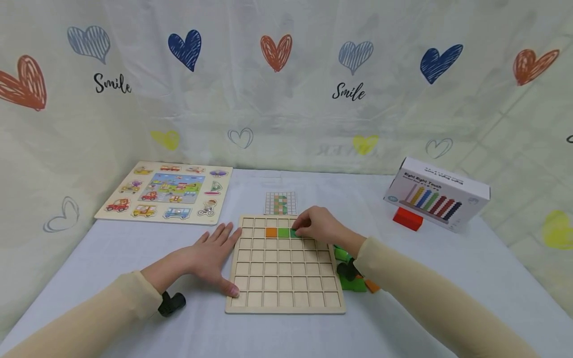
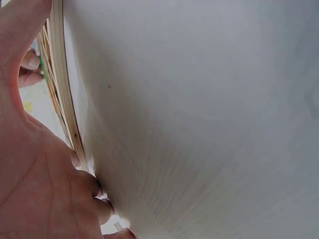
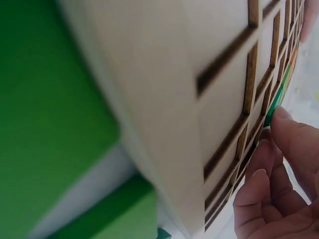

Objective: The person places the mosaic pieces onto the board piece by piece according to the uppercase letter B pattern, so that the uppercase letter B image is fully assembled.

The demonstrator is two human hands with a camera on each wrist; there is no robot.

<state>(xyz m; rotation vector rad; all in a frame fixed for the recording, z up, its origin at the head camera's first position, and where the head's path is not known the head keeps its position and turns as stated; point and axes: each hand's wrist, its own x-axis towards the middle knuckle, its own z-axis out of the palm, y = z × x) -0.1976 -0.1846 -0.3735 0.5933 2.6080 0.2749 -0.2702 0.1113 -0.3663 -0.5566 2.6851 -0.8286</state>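
With fingers spread wide, the left hand (image 1: pixel 208 258) rests against the left edge of the wooden grid board (image 1: pixel 286 299) on the counter (image 1: pixel 197 333), while the right hand (image 1: pixel 320 226), fingers curled, pinches a dark green tile (image 1: pixel 293 233) beside the light green one (image 1: pixel 284 232).

Backdrop cloth (image 1: pixel 304 104) reads "Smile" (image 1: pixel 113 83) beyond and left of the left fingers (image 1: pixel 219 232); "Smile" (image 1: pixel 348 92) recurs beyond the right fingers (image 1: pixel 304 219), slightly right. Faint reversed lettering (image 1: pixel 346 149) below: not legible. Box (image 1: pixel 438 194), right of the right fingers: front reads "Right Right Touch"; top repeats it, inverted.
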